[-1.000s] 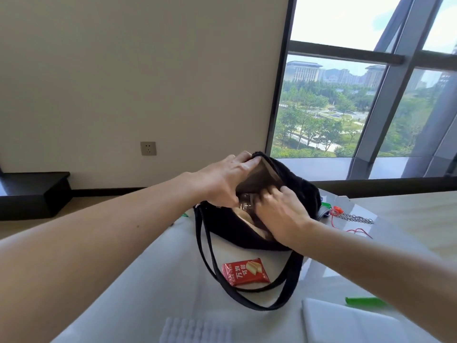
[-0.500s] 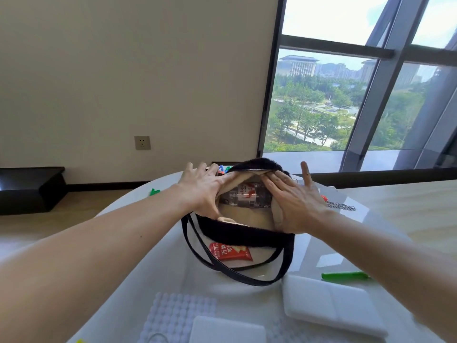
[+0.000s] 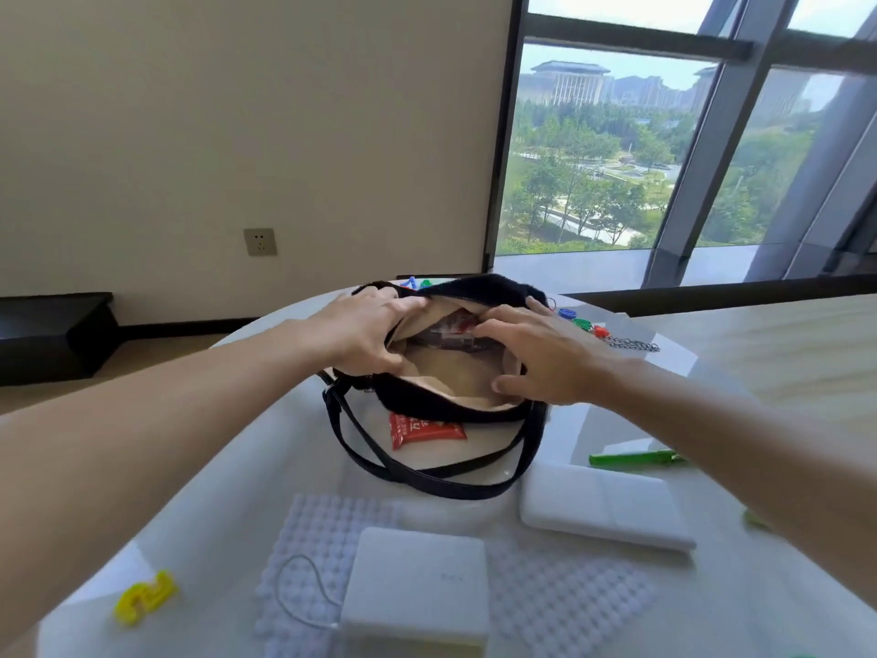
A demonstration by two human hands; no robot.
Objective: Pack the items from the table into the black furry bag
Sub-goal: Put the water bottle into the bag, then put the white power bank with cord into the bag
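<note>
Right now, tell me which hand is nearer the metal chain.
Right. The right hand rests on the right rim of the black furry bag, the metal chain just beyond it. The left hand grips the opposite rim, the bag's opening between it and the chain.

Beige wall point(image 3: 237, 111), plain, fills the left half of view. One wall socket point(image 3: 260, 241) sits low on it, with a pale plate (slots only faintly visible). Dark baseboard point(image 3: 190, 323) runs along the foot of the wall. Black low bench point(image 3: 52, 330) stands against the wall at far left, on a light wood floor point(image 3: 156, 358).

Right of the wall is a tall window point(image 3: 593, 182) with a dark frame point(image 3: 505, 135). A horizontal bar crosses near the top, and slanted grey beams point(image 3: 707, 135) cut across the glass. Outside are green trees point(image 3: 569, 197) with paths between them, a large pale building point(image 3: 569, 80) behind and hazy sky. Pale sill point(image 3: 593, 265) lies below the glass. Wood-grain surface point(image 3: 783, 353) at right, sunlit.
</note>
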